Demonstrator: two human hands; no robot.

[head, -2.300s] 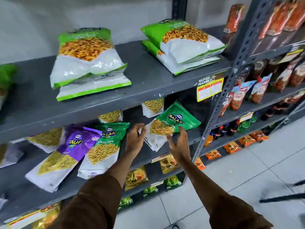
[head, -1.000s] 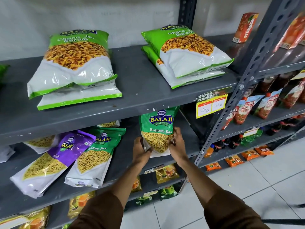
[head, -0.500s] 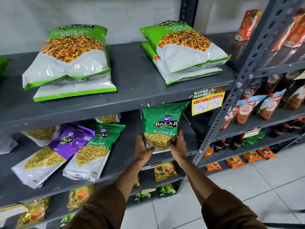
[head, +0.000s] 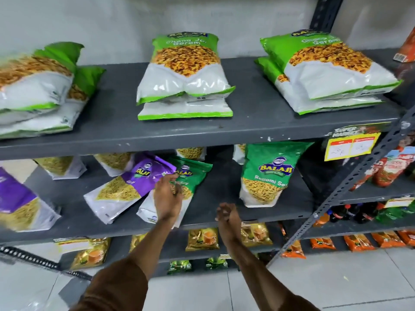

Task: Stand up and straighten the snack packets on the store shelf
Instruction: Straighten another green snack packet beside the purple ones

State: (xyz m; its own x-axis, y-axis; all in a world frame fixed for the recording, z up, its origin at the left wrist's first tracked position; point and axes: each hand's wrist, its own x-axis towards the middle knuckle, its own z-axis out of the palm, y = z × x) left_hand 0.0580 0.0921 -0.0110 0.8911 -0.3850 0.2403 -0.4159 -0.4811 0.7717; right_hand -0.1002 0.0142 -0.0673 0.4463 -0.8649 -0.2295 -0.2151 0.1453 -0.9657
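A green Balaji Ratlami Sev packet (head: pixel 269 173) stands upright on the grey middle shelf (head: pixel 224 221), free of both hands. To its left a green sev packet (head: pixel 193 173) lies tilted, partly under a purple packet (head: pixel 134 182) that also lies slanted. My left hand (head: pixel 167 198) rests on the lying green packet with its fingers spread over it. My right hand (head: pixel 226 215) hovers empty at the shelf's front edge, fingers loosely curled. Another purple packet (head: pixel 15 198) lies at the far left. More sev packets lean at the back of the shelf.
Big green-and-white Chana Jor Garam bags (head: pixel 186 70) lie flat in stacks on the top shelf. A yellow price tag (head: pixel 352 144) hangs at the right by the slanted rack post (head: pixel 359 176). Tomato pouches (head: pixel 390 169) fill the neighbouring rack. Small packets (head: pixel 202 239) line lower shelves.
Both hands have let go of the Ratlami Sev packet, which now stands on its own. My left hand moved left onto the lying green packet; the view swung left.
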